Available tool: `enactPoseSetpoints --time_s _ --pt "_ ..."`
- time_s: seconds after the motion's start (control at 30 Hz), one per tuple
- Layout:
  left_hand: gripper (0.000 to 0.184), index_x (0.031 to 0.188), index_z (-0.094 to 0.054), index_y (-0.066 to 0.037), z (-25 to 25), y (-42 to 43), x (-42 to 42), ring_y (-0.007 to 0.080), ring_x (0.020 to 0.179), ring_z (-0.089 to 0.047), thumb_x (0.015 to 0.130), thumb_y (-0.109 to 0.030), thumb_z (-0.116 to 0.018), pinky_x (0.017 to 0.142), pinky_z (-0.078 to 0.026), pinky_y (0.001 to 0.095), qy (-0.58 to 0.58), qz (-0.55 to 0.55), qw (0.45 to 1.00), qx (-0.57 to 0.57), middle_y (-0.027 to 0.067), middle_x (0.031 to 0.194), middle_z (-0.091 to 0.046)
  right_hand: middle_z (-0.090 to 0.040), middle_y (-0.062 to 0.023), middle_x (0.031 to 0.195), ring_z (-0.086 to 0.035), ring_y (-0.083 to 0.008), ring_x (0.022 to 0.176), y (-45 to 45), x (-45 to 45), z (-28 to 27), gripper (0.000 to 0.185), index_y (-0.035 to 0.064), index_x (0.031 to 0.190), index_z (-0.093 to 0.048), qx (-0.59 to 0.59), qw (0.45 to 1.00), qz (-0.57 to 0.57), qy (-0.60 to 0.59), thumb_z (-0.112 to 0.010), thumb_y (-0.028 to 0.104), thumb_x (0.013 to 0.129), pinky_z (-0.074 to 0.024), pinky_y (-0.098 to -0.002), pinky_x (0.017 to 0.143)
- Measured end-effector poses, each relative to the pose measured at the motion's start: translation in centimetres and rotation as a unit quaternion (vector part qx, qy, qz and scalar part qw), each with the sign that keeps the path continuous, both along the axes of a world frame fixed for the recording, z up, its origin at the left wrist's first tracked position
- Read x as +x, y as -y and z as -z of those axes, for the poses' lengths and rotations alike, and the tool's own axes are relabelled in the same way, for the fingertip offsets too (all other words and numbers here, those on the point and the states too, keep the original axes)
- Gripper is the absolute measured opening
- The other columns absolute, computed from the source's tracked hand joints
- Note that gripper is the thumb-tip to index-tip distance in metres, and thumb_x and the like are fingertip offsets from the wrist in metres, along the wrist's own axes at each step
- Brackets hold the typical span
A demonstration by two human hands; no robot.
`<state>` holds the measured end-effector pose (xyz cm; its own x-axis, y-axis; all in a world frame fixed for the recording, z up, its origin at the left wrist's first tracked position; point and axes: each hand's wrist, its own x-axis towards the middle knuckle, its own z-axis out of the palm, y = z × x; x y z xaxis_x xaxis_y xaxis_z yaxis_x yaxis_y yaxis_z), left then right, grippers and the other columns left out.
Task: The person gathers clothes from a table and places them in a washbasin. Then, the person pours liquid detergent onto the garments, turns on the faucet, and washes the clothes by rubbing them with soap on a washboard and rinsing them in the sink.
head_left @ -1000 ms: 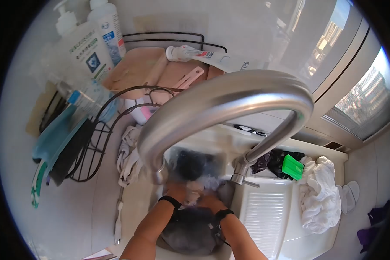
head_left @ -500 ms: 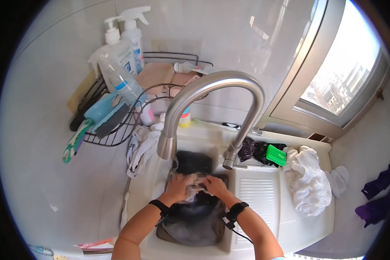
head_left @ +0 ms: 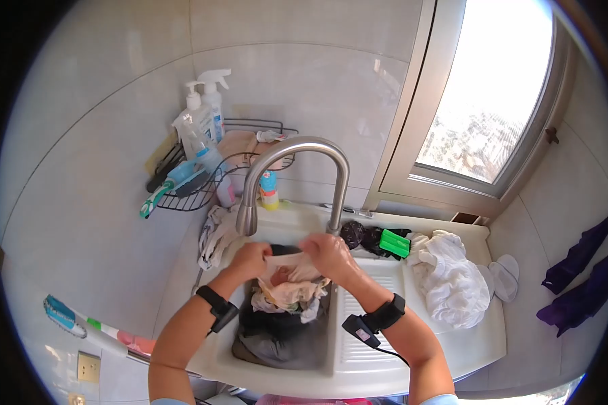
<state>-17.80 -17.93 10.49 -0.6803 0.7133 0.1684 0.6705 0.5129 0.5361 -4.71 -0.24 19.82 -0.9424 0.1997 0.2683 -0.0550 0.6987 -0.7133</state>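
My left hand (head_left: pixel 251 260) and my right hand (head_left: pixel 329 258) are both closed on the upper edge of a wet, pale pink and cream garment (head_left: pixel 292 294). It hangs stretched between them over the sink basin (head_left: pixel 332 325), its lower part bunched; its exact kind cannot be made out. Beneath it, dark clothing (head_left: pixel 271 345) lies in cloudy water. The metal faucet (head_left: pixel 297 143) arches behind my hands, its spout (head_left: pixel 246 220) just beyond my left hand. Each forearm wears a black strap.
At the sink's right side lie a green soap box (head_left: pixel 394 243), dark bundled cloth (head_left: pixel 352 234) and a white garment (head_left: pixel 456 283). A wire rack (head_left: pixel 179 201) with bottles and brushes hangs in the corner. Crumpled light cloth (head_left: pixel 217 236) rests on the left rim.
Both hands have risen from the water with the garment and moved apart, spreading it between them. The view has shifted, showing more of the wall and window.
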Motion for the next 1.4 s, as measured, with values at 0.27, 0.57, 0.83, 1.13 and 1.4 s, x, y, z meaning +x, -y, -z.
enactPoseSetpoints --time_s 0.27,0.57,0.83,1.13,1.4 --pt "0.006 0.067 -0.055 -0.006 -12.8 -1.9 1.8 0.0137 0.059 -0.048 0.065 -0.008 -0.051 0.05 -0.04 0.0281 0.335 -0.141 0.914 0.182 0.0014 0.065 -0.048 -0.06 -0.0142 0.078 -0.058 -0.0339 0.085 -1.2 0.2 7.3 0.019 0.0063 0.086 -0.059 0.14 0.984 0.088 0.059 -0.058 0.021 0.074 -0.0475 -0.0422 0.07" --pt "0.008 0.077 -0.054 -0.004 -35.0 1.8 3.7 0.0177 0.066 -0.054 0.073 -0.011 -0.05 0.065 -0.049 0.0316 0.242 -0.125 0.836 0.476 0.005 0.073 -0.053 -0.058 -0.0076 0.08 -0.059 -0.0189 0.08 -6.3 -4.0 9.0 0.032 0.0103 0.105 -0.054 -0.049 0.98 -0.12 0.151 -0.056 0.012 0.073 -0.0492 -0.0288 0.059" --pt "0.015 0.081 -0.054 0.0 -38.2 -1.1 8.9 0.0199 0.071 -0.056 0.077 -0.015 -0.054 0.066 -0.048 0.0361 0.19 -0.101 0.895 0.392 0.0091 0.079 -0.056 -0.042 -0.0124 0.117 -0.036 -0.031 0.112 4.4 -3.1 -1.9 0.06 0.016 0.116 -0.047 0.097 0.928 -0.225 -0.28 -0.069 0.017 0.061 -0.0286 -0.0452 0.093" --pt "0.019 0.087 -0.057 0.0 -31.2 -1.2 8.3 0.0185 0.072 -0.057 0.081 -0.018 -0.052 0.062 -0.048 0.0349 0.21 -0.127 0.935 0.255 0.0094 0.079 -0.057 -0.06 -0.0117 0.088 -0.051 -0.0325 0.092 1.2 1.1 0.6 0.037 0.0092 0.09 -0.062 0.33 0.904 -0.245 0.114 -0.067 0.037 0.065 -0.0328 -0.0489 0.084" --pt "0.015 0.087 -0.056 -0.005 -20.9 -1.6 9.0 0.012 0.061 -0.056 0.078 -0.017 -0.055 0.048 -0.046 0.0264 0.258 -0.09 0.959 0.072 0.0032 0.074 -0.055 -0.059 -0.003 0.084 -0.054 -0.0137 0.072 -17.8 10.8 1.6 0.011 0.0029 0.085 -0.062 -0.049 0.995 -0.061 -0.063 -0.057 0.01 0.078 -0.0443 -0.0263 0.065"
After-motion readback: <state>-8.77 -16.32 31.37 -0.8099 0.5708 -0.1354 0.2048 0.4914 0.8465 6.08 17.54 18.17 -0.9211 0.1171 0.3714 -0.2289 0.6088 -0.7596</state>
